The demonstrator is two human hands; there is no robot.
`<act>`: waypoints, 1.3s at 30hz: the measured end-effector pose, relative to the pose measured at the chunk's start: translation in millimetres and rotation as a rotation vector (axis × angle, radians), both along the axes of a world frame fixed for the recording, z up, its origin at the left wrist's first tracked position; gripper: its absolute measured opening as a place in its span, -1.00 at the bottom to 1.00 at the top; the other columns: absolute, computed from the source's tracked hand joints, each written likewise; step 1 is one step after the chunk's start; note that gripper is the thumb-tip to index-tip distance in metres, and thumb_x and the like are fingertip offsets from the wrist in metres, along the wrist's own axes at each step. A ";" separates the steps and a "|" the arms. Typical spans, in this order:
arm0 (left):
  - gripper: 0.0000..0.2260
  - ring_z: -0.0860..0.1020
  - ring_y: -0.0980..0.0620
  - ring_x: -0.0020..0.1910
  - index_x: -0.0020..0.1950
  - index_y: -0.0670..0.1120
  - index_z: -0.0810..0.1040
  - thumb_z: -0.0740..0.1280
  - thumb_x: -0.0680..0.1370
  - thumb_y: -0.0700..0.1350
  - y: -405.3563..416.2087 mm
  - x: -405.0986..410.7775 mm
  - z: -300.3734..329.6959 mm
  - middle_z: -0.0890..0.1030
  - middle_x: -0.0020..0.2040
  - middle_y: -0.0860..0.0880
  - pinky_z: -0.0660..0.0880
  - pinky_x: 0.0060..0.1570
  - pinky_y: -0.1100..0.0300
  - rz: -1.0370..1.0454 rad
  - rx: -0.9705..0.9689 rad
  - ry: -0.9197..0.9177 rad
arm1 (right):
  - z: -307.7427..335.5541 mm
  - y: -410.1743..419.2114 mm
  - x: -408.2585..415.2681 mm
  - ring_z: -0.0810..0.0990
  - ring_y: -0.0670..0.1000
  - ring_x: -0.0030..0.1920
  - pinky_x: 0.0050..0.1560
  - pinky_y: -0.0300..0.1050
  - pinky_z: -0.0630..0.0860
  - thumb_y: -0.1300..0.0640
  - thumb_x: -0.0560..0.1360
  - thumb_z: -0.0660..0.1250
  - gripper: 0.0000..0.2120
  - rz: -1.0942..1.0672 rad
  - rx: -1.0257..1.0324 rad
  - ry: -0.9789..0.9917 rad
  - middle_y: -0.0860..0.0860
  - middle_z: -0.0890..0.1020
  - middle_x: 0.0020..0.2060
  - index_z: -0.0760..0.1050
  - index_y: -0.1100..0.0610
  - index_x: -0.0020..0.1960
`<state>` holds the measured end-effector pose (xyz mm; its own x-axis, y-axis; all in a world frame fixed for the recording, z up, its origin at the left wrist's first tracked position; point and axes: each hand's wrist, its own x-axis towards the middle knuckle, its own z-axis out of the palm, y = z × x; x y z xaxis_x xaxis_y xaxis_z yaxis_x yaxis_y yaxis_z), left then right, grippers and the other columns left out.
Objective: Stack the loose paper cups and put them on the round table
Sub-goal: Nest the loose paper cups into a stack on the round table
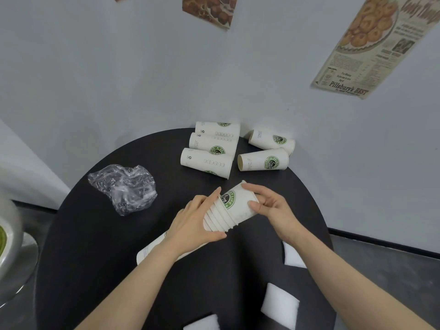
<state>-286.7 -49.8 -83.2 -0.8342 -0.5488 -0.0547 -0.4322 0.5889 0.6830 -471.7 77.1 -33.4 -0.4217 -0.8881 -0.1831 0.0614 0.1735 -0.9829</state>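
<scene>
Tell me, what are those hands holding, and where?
A stack of cups: the left hand grips the rim end, and the right hand grips the top cup's base end.

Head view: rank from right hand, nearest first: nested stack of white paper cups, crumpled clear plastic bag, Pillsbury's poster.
1. Nested stack of white paper cups: held in the right hand.
2. Crumpled clear plastic bag: table's left.
3. Pillsbury's poster: wall, upper right.
</scene>
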 end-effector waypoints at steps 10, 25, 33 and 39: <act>0.02 0.36 0.09 0.27 0.47 0.30 -0.37 0.33 0.31 0.38 -6.8 -17.2 -14.6 0.28 0.31 0.11 0.40 0.14 0.10 0.033 -0.128 -0.113 | -32.3 -29.4 26.0 0.63 0.00 0.08 0.01 -0.23 0.53 0.35 0.54 0.25 -0.63 0.076 0.059 -0.095 0.10 0.68 0.05 0.50 0.08 0.30; -0.15 0.39 0.06 0.18 0.50 0.35 -0.10 0.30 0.35 0.40 -43.2 -44.1 -52.7 0.33 0.16 0.10 0.43 0.03 0.10 0.053 -0.099 -0.285 | -71.0 -47.2 -106.3 0.33 -0.05 0.34 0.34 -0.10 0.31 0.26 0.48 0.39 -0.50 -0.390 0.174 0.185 -0.02 0.33 0.40 0.43 -0.12 0.34; -0.18 0.39 0.13 0.16 0.46 0.43 -0.13 0.27 0.33 0.44 -47.3 -45.1 -57.6 0.32 0.16 0.17 0.41 -0.06 0.16 0.054 -0.065 -0.288 | -85.1 -62.4 -202.8 0.36 -0.14 0.21 0.02 -0.48 0.33 0.34 0.47 0.34 -0.51 -0.421 0.240 0.330 0.02 0.30 0.43 0.47 -0.02 0.34; -0.18 0.38 0.18 0.06 0.44 0.45 -0.12 0.29 0.32 0.43 -47.9 -44.7 -56.3 0.31 0.10 0.21 0.35 -0.16 0.21 0.056 -0.038 -0.296 | -86.3 -71.8 -204.8 0.51 -0.06 0.16 0.13 -0.37 0.43 0.44 0.45 0.31 -0.53 -0.375 0.211 0.312 0.08 0.52 0.24 0.52 0.09 0.28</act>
<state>-331.4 -97.7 -139.5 -0.7537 -0.5995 -0.2692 -0.6413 0.5814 0.5007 -676.5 5.4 -119.6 -0.7659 -0.6235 -0.1567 -0.1325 0.3916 -0.9106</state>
